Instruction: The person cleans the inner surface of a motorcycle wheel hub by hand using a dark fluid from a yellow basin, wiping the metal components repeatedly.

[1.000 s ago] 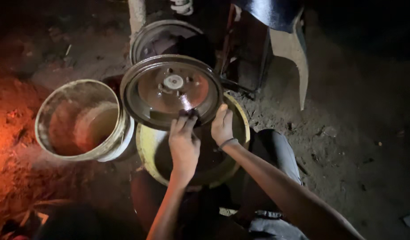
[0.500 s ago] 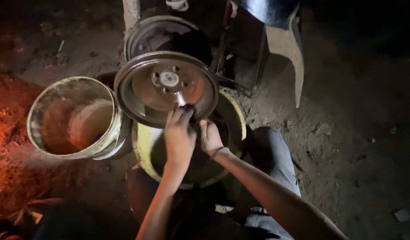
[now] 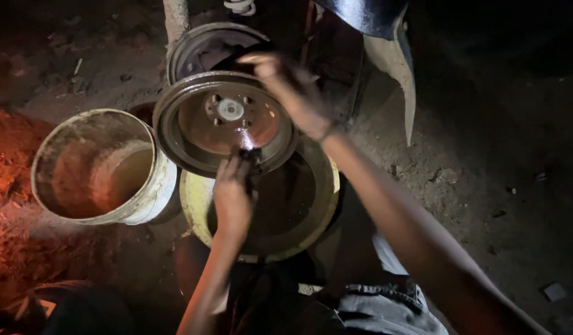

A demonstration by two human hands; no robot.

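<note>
A round rusty brake drum (image 3: 199, 127) stands tilted over a yellow basin (image 3: 320, 211), its open face toward me, with a pale hub in the middle. My left hand (image 3: 230, 195) is at the drum's lower rim, fingers closed on a small dark object (image 3: 251, 162) pressed against the metal. My right hand (image 3: 292, 93) is raised over the drum's upper right edge, blurred, with its fingers reaching toward the top rim. Whether it grips the rim is unclear.
A dirty white bucket (image 3: 151, 197) with muddy water stands to the left, touching the basin. Behind the drum is a second round metal plate (image 3: 196, 43), a coil spring (image 3: 240, 6) and a pale curved panel (image 3: 398, 68). Dark dirt ground lies all around.
My right hand has left the drum's lower rim and swung up over its top right edge. My left hand stays at the lower rim. The view has shifted slightly.
</note>
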